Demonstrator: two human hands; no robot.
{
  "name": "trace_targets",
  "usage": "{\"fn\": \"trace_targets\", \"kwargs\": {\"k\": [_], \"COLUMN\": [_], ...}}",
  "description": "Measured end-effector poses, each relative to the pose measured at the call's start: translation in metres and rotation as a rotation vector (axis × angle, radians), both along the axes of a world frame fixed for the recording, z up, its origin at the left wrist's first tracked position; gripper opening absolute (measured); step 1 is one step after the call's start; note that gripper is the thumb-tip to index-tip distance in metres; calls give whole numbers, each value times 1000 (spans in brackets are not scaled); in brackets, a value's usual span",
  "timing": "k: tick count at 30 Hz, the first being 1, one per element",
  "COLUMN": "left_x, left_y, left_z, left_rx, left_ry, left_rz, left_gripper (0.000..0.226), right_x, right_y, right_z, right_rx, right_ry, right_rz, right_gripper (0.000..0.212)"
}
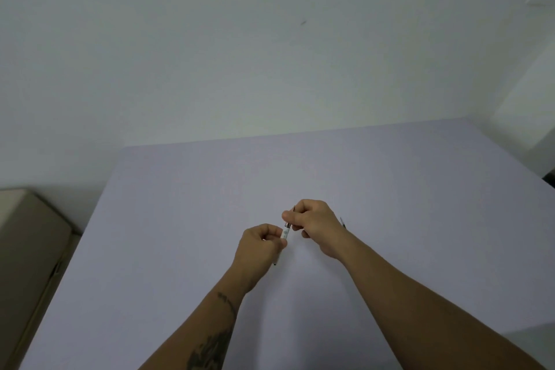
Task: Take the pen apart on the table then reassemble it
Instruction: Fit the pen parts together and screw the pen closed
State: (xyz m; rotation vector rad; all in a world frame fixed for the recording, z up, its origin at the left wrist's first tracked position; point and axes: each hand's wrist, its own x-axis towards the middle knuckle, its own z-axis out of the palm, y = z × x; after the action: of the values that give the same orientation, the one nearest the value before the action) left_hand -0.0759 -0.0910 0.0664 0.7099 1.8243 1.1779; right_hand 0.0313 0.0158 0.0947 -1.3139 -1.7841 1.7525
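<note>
Pen (285,232) clamped at both ends, left hand (260,245) and right hand (315,224) fingers closed above surface (180,219); best twist halves oppositely, keeping them aligned.

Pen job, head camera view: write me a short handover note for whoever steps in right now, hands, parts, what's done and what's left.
Left hand: closed around the pen at its lower, white part; a dark tip sticks out below the fist.
Right hand: pinching the pen's upper end, just past a metal ring.
Both hold the pen above the table.
A thin dark part lies on the table behind the right hand; it is too small to identify.
Done: unclear; that loose part may already be off the pen.
Left: cannot tell whether the pen is coming apart or going back together.
</note>
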Motion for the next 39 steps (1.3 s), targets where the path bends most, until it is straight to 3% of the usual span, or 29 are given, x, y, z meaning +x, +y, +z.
{"fn": "trace_targets", "kwargs": {"k": [3,6,9,13,16,20,22,32,36,39], "left_x": [2,1,-1,2,6,8,8,11,10,10], "left_y": [-1,0,1,1,0,-4,-6,-11,-13,-15], "left_z": [-1,0,0,0,1,2,3,5,5,5], "left_rx": [2,7,6,35,49,60,55,60,41,31], "left_ry": [82,77,92,95,112,102,98,71,42,-18], "left_rz": [11,29,45,41,43,49,62,16,23,22], "left_gripper": [10,8,7,7,6,7,7,9,8,8], "right_x": [1,4,8,7,7,10,12,7,14,19], "right_y": [-5,-6,-4,-8,-10,-12,-12,-21,-24,-23], "right_z": [0,3,3,5,4,9,10,3,10,13], "right_rx": [106,-43,-57,48,117,-105,-186,4,-205,-218], "right_ry": [-40,52,36,29,9,114,162,24,125,124], "right_rz": [18,53,65,30,11,18,29,-46,-27,-26], "right_gripper": [21,7,19,8,22,3,16,20,16,24]}}
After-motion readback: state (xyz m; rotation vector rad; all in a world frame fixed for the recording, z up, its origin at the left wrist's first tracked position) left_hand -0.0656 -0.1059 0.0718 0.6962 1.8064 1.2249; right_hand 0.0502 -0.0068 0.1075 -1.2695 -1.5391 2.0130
